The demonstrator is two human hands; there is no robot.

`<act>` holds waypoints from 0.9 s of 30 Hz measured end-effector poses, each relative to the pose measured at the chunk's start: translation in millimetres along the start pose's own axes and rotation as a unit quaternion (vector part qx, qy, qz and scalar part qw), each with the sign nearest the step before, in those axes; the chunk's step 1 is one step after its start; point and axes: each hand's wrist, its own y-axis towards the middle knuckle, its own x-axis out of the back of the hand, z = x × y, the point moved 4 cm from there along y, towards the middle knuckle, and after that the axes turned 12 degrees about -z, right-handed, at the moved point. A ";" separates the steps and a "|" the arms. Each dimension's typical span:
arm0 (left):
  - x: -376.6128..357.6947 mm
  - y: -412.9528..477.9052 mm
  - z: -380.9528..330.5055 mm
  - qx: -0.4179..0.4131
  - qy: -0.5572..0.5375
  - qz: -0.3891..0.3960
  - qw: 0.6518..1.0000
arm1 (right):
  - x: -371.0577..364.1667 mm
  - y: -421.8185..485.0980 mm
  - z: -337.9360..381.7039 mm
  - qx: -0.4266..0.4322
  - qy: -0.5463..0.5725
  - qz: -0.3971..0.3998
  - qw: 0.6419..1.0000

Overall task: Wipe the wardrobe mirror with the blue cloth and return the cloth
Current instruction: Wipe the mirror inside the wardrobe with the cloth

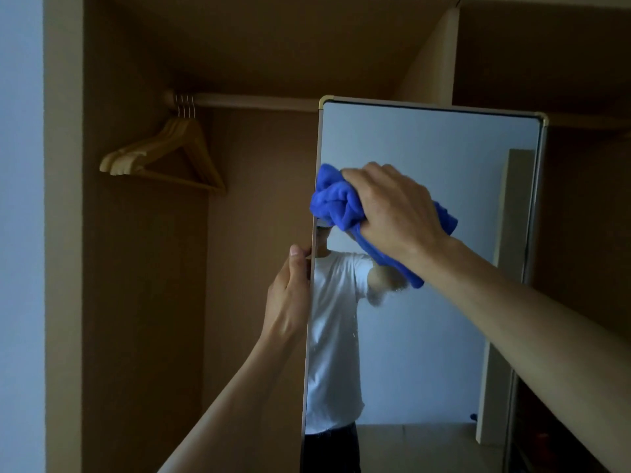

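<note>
Presently right hand (392, 206) clenches bunched blue cloth (336, 199) against mirror (426, 148) near its left edge; left hand (290, 288) grips that edge, likely steadying the panel.

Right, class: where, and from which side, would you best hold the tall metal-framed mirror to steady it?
Grip the tall metal-framed mirror by its slim left frame edge, coming from the left: that edge stands free and thin enough to pinch, as the left hand does.
</note>
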 end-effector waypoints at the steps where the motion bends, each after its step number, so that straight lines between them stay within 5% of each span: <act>1: 0.3 -0.7 0.4 -0.002 0.000 -0.001 1.000 | 0.2 3.8 -1.2 -0.006 0.001 -0.004 1.000; 17: -2.5 -11.7 10.2 0.005 -0.007 -0.021 1.000 | -22.8 -81.3 20.6 0.044 0.036 0.055 0.997; 27: -12.8 -16.4 9.6 -0.057 0.095 -0.040 0.993 | 9.7 -3.6 -38.9 -0.016 -0.010 -0.053 0.998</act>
